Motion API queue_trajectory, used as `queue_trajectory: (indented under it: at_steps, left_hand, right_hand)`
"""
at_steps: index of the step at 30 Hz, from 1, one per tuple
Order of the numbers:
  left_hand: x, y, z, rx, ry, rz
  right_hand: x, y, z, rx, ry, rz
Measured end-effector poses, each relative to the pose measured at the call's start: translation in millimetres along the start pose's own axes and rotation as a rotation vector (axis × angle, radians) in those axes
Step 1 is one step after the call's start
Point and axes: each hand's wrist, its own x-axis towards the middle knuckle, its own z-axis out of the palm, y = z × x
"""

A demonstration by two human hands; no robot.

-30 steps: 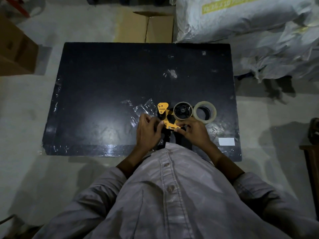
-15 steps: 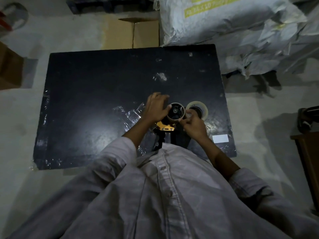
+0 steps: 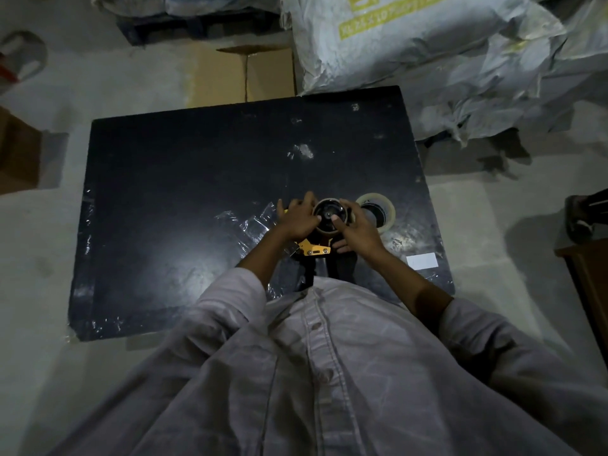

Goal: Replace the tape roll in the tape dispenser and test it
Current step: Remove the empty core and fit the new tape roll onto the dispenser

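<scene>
A yellow and black tape dispenser (image 3: pixel 313 249) lies on the black table (image 3: pixel 184 192), near its front edge. On its hub sits an almost used-up tape core (image 3: pixel 329 214), a thin brown ring around a black wheel. My left hand (image 3: pixel 297 218) grips the core's left side and my right hand (image 3: pixel 357 227) grips its right side, thumb on the rim. A fresh clear tape roll (image 3: pixel 383 207) lies flat just right of my right hand, partly hidden by it. The dispenser's handle is hidden under my shirt.
Crumpled clear tape scraps (image 3: pixel 246 222) stick to the table left of my hands. A white label (image 3: pixel 422 260) lies at the front right. Cardboard (image 3: pixel 243 77) and white sacks (image 3: pixel 427 44) lie behind the table, a brown box (image 3: pixel 16 153) at left.
Both hands have moved up from the dispenser's yellow front part onto the core on the hub. The head camera has tilted down, so the table sits lower in view.
</scene>
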Motion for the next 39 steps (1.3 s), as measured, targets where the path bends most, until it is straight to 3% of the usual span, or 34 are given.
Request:
queue_trajectory:
  at_steps: [7,15,24,34,39]
  left_hand:
    - [-14.2,-4.7,6.2,-0.091,0.127,-0.021]
    - [-7.8,-3.9,13.4,-0.150,0.114,-0.073]
    - [-10.3,8.0,9.5,-0.148,0.157,-0.112]
    - [-15.5,21.2,5.0,-0.242,0.194,-0.159]
    - [-12.1,26.4,9.7,-0.131,0.208,-0.192]
  right_hand:
    - [5.8,-8.1,8.9,-0.064,0.139,0.055]
    - [26.1,12.8,7.6,-0.328,0.258,0.055]
    - [31.1,3.7,4.7,-0.140,0.253,0.168]
    - [33.6,-7.4,2.8,-0.161,0.268,0.217]
    - [35.0,-5.0,3.8,-0.014,0.264,0.275]
